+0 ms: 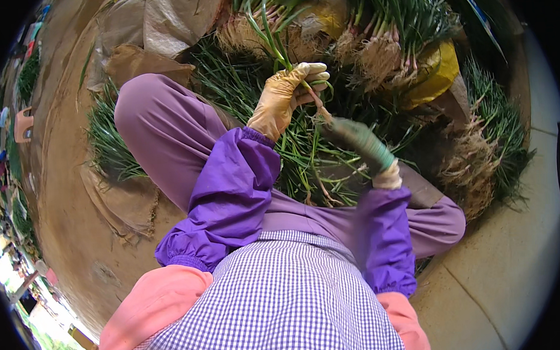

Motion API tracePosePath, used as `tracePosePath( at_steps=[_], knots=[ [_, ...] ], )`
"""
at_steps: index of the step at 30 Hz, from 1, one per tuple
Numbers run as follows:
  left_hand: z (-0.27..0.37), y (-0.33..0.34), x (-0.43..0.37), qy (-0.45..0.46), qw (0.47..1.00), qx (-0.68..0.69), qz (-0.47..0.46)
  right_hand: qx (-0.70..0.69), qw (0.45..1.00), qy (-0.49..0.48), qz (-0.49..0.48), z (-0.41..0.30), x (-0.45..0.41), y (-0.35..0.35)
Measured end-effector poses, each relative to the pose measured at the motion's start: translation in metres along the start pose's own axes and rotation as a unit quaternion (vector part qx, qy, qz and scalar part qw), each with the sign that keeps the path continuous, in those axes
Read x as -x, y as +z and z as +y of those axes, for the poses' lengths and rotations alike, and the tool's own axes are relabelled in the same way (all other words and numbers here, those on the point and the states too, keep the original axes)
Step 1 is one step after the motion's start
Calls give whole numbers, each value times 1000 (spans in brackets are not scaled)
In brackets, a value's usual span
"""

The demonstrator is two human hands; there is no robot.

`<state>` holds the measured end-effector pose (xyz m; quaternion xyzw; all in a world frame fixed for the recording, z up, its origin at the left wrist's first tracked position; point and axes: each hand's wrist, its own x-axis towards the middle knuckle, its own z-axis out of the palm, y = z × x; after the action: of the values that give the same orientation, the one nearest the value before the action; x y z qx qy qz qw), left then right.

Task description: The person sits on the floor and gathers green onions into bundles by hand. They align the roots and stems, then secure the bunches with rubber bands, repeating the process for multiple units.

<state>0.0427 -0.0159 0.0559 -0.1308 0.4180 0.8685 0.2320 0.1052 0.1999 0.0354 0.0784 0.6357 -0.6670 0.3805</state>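
My left hand (283, 96), in a cream-coloured rubber glove, grips one young garlic plant (312, 93). Its green leaves rise past the fingers, and its pinkish stem and root end slant down to the right. At that root end is my right hand (361, 142), blurred, with something green around it and a pale cuff at the wrist. Whether its fingertips pinch the roots is not clear. Beneath both hands, between my bent legs, lies a loose heap of similar green plants (302, 150), some with pale stems showing.
Bundles of plants with tangled roots (383, 55) lie ahead over yellow sacking (436, 76). Another rooty bundle (474, 160) is at the right, beside pale floor tiles (485, 278). Leaves (112, 141) and a brown sack (120, 202) lie left. A pink plastic stool (23, 124) stands farther off.
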Motion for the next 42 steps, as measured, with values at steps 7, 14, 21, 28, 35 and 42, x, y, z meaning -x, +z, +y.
tracePosePath(
  at_steps=[7,14,21,28,35,42],
  knots=[
    [2,5,-5,28,991,-129,-36,147,979,-140,13,-76,-32,17],
    [-2,14,-1,48,971,-214,-92,266,955,-119,61,-68,-20,-3],
    [-5,18,0,-18,961,-213,-174,-163,954,-158,195,-53,-19,11],
    [-16,19,-5,-54,969,-239,-28,-85,906,-155,385,-29,-59,38],
    [-12,21,-1,-63,966,-250,-23,43,870,-192,451,-26,-59,46],
    [-10,15,13,-82,975,-204,-40,-38,955,-47,290,-28,-67,-17]
  ],
)
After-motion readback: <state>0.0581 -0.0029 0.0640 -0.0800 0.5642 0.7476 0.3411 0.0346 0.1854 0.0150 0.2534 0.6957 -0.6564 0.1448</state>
